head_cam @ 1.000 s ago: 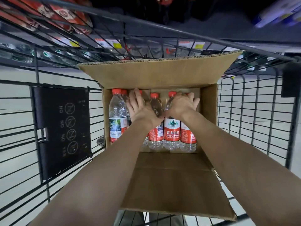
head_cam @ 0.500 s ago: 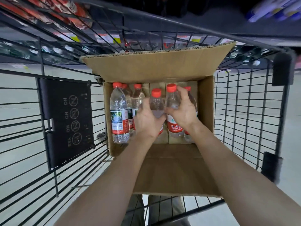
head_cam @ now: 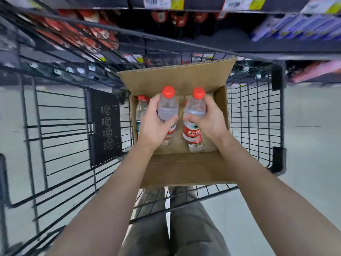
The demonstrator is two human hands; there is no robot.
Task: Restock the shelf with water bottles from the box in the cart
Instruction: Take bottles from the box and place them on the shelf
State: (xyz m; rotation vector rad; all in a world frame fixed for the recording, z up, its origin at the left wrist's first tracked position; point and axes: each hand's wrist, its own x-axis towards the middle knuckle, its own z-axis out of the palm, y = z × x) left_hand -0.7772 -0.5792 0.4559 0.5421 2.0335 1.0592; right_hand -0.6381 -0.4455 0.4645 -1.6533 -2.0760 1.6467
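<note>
left hand [head_cam: 155,124]: over the open box [head_cam: 184,169], our fingers curled round the waist of one water bottle [head_cam: 167,106], cap up.
right hand [head_cam: 212,121]: also over the box, our fingers and thumb clamped on a second bottle [head_cam: 195,108] above its red label.
handling: we judged both full, so hefty. Thin plastic flexes and is slick, so we'd grip the waist, not the cap.
leftover bottle [head_cam: 141,111]: stood at the box's left wall.
cart [head_cam: 254,115]: wire basket around the box.
shelf [head_cam: 199,6]: beyond the box, past the cart's far rim.
</note>
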